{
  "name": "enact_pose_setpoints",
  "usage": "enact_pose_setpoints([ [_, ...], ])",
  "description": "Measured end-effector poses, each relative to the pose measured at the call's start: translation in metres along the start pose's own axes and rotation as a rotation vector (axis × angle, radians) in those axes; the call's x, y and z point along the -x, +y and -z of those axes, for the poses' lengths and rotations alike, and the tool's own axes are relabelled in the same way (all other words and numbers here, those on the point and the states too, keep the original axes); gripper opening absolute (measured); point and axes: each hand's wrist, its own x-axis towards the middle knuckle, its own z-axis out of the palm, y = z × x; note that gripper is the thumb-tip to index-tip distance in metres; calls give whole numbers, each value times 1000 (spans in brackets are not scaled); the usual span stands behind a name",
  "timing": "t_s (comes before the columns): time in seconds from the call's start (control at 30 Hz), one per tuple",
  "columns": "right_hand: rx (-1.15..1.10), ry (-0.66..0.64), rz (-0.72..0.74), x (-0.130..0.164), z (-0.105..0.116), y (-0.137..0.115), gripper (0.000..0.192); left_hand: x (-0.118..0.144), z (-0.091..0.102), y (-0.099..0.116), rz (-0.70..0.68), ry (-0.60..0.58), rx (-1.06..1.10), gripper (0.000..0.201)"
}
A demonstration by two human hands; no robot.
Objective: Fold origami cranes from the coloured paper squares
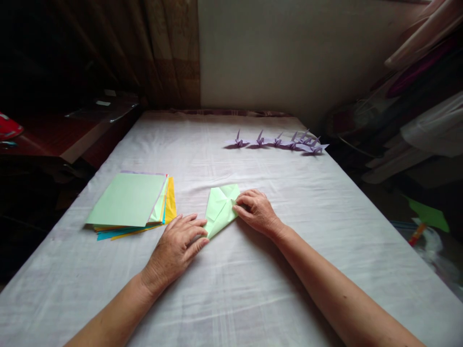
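A light green sheet of paper, partly folded into a narrow kite shape, lies flat on the white cloth in front of me. My left hand rests palm down with its fingertips on the sheet's lower left tip. My right hand presses its curled fingertips onto the sheet's right edge. Neither hand lifts the paper off the cloth.
A stack of coloured square sheets, green on top, lies to the left. Several purple paper cranes stand in a row at the far right of the cloth-covered table. A dark wooden desk is left; clothes hang at right.
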Motion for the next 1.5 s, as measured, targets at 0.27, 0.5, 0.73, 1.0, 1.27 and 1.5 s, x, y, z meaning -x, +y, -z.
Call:
enact_pose_setpoints([
  [0.27, 16, 64, -49, 1, -5, -4, 11, -2, -3, 7, 26, 61, -35, 15],
  [0.5, 70, 93, -62, 3, -8, -8, 9, 3, -5, 7, -95, 69, -168, 33],
  [0.73, 94, 133, -90, 5, -9, -10, 12, 7, -2, 13, -165, 71, -273, 30],
  [1.0, 121, 104, -116, 5, -9, -12, 12, 11, -10, 11, -280, 63, -269, 35],
  [1.27, 159, 93, -147, 5, -10, -16, 13, 11, -10, 10, -279, 73, -266, 33],
  [1.5, 185, 90, -179, 3, -9, -20, 14, 10, -11, 12, -288, 110, -296, 32],
])
